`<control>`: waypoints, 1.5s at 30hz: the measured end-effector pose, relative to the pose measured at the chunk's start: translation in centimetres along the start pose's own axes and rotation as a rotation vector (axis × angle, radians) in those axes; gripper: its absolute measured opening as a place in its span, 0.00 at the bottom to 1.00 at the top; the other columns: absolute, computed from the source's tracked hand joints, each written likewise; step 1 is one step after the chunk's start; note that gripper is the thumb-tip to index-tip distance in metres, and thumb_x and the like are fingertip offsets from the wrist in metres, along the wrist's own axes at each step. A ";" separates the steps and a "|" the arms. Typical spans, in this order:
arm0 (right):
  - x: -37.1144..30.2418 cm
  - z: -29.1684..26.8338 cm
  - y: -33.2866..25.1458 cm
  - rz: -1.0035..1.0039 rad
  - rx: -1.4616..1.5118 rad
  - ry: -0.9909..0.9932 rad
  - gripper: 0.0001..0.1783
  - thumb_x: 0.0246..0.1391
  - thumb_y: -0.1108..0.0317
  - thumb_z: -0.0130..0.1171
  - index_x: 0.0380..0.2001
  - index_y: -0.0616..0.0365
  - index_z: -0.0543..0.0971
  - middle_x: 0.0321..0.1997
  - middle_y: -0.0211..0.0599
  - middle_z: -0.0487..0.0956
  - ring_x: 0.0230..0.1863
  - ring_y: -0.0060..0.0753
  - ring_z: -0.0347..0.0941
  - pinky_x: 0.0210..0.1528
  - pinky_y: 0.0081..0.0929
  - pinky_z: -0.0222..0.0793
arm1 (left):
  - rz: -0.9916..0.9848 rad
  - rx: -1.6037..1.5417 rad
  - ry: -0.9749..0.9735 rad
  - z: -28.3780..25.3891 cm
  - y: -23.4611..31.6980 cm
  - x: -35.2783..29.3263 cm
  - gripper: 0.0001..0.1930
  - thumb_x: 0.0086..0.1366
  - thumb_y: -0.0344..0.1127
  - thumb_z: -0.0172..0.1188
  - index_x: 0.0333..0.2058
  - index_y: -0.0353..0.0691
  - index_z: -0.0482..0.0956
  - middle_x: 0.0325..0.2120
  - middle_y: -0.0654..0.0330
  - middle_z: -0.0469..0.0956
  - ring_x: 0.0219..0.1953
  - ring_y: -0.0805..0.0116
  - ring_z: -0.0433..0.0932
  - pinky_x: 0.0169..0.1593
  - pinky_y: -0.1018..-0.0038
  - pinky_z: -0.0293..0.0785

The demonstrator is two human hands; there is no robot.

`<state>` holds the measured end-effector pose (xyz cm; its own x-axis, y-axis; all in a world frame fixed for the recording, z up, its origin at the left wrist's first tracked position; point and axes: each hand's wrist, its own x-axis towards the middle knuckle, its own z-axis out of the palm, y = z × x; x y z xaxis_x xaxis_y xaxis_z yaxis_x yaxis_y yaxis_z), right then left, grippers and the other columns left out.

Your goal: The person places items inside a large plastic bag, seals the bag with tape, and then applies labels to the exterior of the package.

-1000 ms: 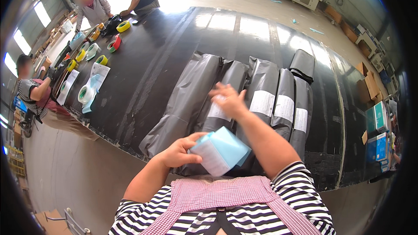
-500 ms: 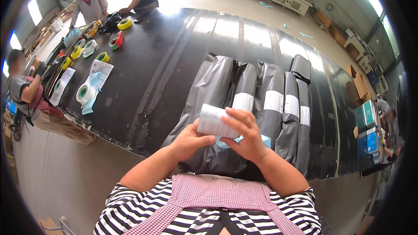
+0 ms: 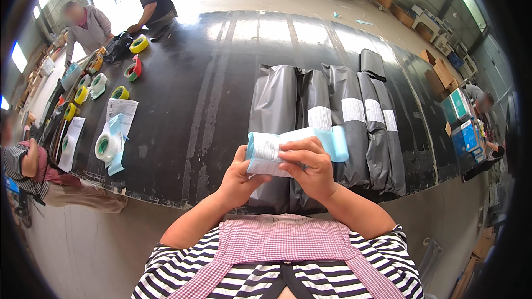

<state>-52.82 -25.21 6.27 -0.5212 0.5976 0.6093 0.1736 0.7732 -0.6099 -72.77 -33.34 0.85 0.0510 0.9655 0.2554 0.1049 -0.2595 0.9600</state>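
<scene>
A strip of white printed labels on light blue backing (image 3: 260, 149) is bent over between my hands, above the near part of the packages. My left hand (image 3: 239, 180) grips its left end, thumb below and fingers behind. My right hand (image 3: 310, 169) pinches the strip near its middle, fingertips on the printed face. The blue backing (image 3: 336, 144) runs out behind my right hand and curls at its right end. Beneath lie several long dark grey plastic packages (image 3: 271, 94) side by side. Those to the right bear white labels (image 3: 320, 118); on the leftmost no label shows.
A small folded grey package (image 3: 372, 64) lies at the far end of the row. Tape rolls (image 3: 103, 147) and printed sheets (image 3: 70, 144) lie on the black table (image 3: 221, 94) at left. Boxes (image 3: 465, 135) stand at right. Several people are around the table.
The label strip has turned and opened out, so more blue backing shows to the right. My view has shifted slightly. Both hands keep hold of the strip.
</scene>
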 end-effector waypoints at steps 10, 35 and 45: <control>8.1 -2.9 5.9 0.989 0.426 -0.257 0.18 0.59 0.51 0.63 0.36 0.57 0.83 0.36 0.30 0.80 0.33 0.21 0.71 0.39 0.23 0.69 | -0.245 -0.070 -0.091 -3.5 -1.6 -1.3 0.14 0.58 0.23 0.65 0.44 0.39 0.82 0.53 0.58 0.65 0.55 0.62 0.70 0.58 0.67 0.71; 1.5 6.3 16.3 0.083 -0.224 -0.051 0.19 0.49 0.70 0.68 0.47 0.59 0.81 0.59 0.45 0.75 0.66 0.49 0.65 0.65 0.38 0.65 | 0.128 -0.697 1.211 -18.5 -7.8 -3.4 0.23 0.70 0.34 0.56 0.60 0.33 0.63 0.51 0.51 0.73 0.50 0.59 0.77 0.55 0.69 0.78; 4.3 3.8 10.2 0.367 -0.415 -0.533 0.17 0.56 0.64 0.58 0.49 0.56 0.80 0.60 0.43 0.75 0.63 0.45 0.67 0.66 0.53 0.57 | 0.007 -0.763 1.147 -16.0 -8.3 -3.6 0.23 0.70 0.35 0.56 0.60 0.36 0.63 0.51 0.52 0.74 0.50 0.59 0.78 0.54 0.69 0.77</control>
<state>-56.48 -15.58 0.77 -0.6836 0.7297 0.0133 0.6580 0.6242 -0.4212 -89.71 -34.28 -6.17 -0.8299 0.5381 -0.1472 -0.4770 -0.5476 0.6874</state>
